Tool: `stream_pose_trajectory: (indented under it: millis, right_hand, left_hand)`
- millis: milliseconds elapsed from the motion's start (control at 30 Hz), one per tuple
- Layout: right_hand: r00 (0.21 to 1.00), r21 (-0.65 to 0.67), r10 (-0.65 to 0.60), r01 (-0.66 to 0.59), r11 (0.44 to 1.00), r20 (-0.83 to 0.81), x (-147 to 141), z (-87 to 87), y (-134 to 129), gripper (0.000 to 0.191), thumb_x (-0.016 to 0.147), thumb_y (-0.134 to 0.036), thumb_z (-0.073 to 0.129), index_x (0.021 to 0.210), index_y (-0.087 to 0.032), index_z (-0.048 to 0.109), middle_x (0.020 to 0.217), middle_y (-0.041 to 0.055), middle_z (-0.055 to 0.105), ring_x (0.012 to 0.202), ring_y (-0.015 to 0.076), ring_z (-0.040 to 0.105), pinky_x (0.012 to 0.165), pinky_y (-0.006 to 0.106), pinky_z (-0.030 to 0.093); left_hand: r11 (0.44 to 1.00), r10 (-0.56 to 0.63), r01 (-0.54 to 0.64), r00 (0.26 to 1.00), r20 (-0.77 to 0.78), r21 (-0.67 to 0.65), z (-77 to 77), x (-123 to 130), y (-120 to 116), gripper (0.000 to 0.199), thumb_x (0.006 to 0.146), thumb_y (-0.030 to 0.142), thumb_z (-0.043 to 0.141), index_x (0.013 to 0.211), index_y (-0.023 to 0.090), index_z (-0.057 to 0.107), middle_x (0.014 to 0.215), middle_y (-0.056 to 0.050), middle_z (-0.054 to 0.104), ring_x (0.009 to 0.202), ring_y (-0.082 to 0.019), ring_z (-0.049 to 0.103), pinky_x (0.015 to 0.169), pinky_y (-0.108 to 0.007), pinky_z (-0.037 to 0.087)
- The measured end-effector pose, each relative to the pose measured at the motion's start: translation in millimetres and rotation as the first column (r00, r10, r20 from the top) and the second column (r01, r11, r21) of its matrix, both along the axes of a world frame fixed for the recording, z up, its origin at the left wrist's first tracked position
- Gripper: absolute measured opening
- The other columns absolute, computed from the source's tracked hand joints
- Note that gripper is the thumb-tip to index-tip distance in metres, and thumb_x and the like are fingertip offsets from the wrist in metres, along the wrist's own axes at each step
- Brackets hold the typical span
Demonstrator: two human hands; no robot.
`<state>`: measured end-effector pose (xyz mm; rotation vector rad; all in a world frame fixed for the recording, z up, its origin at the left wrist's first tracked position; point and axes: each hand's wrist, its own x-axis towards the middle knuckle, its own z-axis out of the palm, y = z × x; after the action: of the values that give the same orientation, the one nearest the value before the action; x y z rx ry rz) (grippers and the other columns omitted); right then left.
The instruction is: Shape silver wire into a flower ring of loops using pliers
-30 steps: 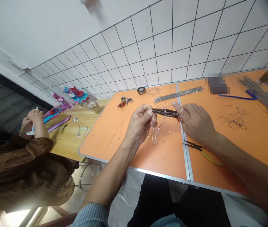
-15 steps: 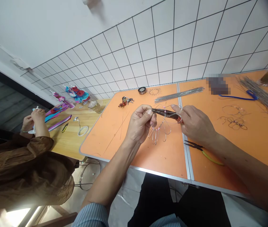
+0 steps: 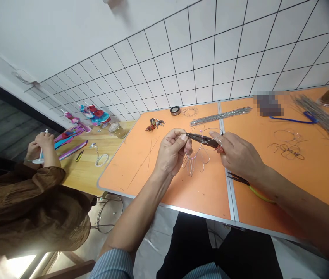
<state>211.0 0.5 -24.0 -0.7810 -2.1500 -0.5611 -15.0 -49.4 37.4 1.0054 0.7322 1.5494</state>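
Note:
My left hand [image 3: 171,151] pinches a looped wire piece [image 3: 193,162] between thumb and fingers. Thin silvery loops and a few pink bits hang from it below the hand. My right hand [image 3: 236,151] is closed around the handles of dark pliers [image 3: 202,138], which point left. Their tip reaches the fingertips of my left hand, and the exact spot they grip is hidden there. Wire loops cross in front of the pliers. Below my right wrist lies a second pair of pliers [image 3: 261,195] with a yellow-green handle, partly covered by the arm.
On the orange table [image 3: 141,155] lie keys [image 3: 155,123], a tape roll [image 3: 175,111], a bundle of straight wires [image 3: 221,116], a flower-shaped wire piece [image 3: 289,151] and more wires [image 3: 324,116] at right. A co-worker in brown [image 3: 30,205] works at a wooden table [image 3: 94,180] on the left.
My right hand and the pliers have tilted slightly downward at the handle end. My left hand keeps its pinch almost in place. The co-worker's hands have shifted slightly.

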Motion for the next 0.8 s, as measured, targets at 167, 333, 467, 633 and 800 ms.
stream_pose_trajectory:
  millis: [167, 333, 467, 633, 800]
  right_hand:
    - [1.000, -0.015, -0.030, 0.031, 0.999, 0.004, -2.0, -1.3, -2.9, 0.043, 0.105, -0.007, 0.050, 0.143, -0.016, 0.068, 0.087, 0.0036, 0.066, 0.074, 0.0209, 0.058, 0.066, 0.033, 0.042]
    - [0.999, -0.072, -0.049, 0.047, 0.996, -0.025, -5.4, -5.0, -4.7, 0.041, 0.108, -0.009, 0.050, 0.142, -0.017, 0.069, 0.087, 0.0027, 0.066, 0.073, 0.0193, 0.057, 0.063, 0.032, 0.038]
    - [0.998, -0.091, -0.053, 0.050, 0.995, -0.034, -4.5, -7.9, 1.4, 0.047, 0.107, -0.008, 0.050, 0.152, -0.015, 0.063, 0.091, 0.0053, 0.067, 0.077, 0.0228, 0.056, 0.069, 0.035, 0.039]
    - [0.999, -0.088, -0.040, 0.037, 0.995, -0.027, 3.0, -9.6, 12.1, 0.054, 0.105, -0.007, 0.050, 0.158, -0.014, 0.056, 0.100, 0.0098, 0.069, 0.082, 0.0263, 0.056, 0.074, 0.039, 0.040]
    - [0.998, 0.007, -0.046, 0.046, 0.999, -0.037, 6.6, -8.4, 16.3, 0.054, 0.105, -0.008, 0.053, 0.158, -0.014, 0.056, 0.098, 0.0093, 0.068, 0.083, 0.0259, 0.055, 0.073, 0.040, 0.040]
  left_hand:
    - [1.000, 0.004, -0.004, 1.000, 0.004, 0.019, -3.6, -1.4, 2.3, 0.037, 0.076, 0.037, 0.101, 0.088, 0.018, 0.070, 0.059, 0.003, 0.064, 0.050, -0.009, 0.050, 0.050, -0.021, 0.043]
    - [0.998, 0.038, -0.036, 0.998, -0.045, 0.047, -5.0, -3.4, 5.0, 0.037, 0.078, 0.040, 0.099, 0.088, 0.019, 0.071, 0.059, 0.003, 0.065, 0.050, -0.009, 0.051, 0.052, -0.022, 0.044]
    - [0.997, 0.058, -0.053, 0.993, -0.102, 0.058, -5.8, -6.4, 6.8, 0.036, 0.079, 0.041, 0.098, 0.087, 0.019, 0.071, 0.060, 0.003, 0.066, 0.050, -0.009, 0.052, 0.052, -0.022, 0.043]
    - [0.994, 0.088, -0.077, 0.983, -0.159, 0.073, -4.7, -8.5, 7.5, 0.030, 0.086, 0.040, 0.093, 0.084, 0.018, 0.072, 0.062, 0.002, 0.065, 0.052, -0.009, 0.053, 0.054, -0.021, 0.045]
    - [0.996, 0.076, -0.064, 0.978, -0.194, 0.066, -2.0, -7.6, 8.6, 0.033, 0.085, 0.043, 0.092, 0.082, 0.018, 0.070, 0.062, 0.001, 0.066, 0.051, -0.008, 0.052, 0.053, -0.022, 0.044]
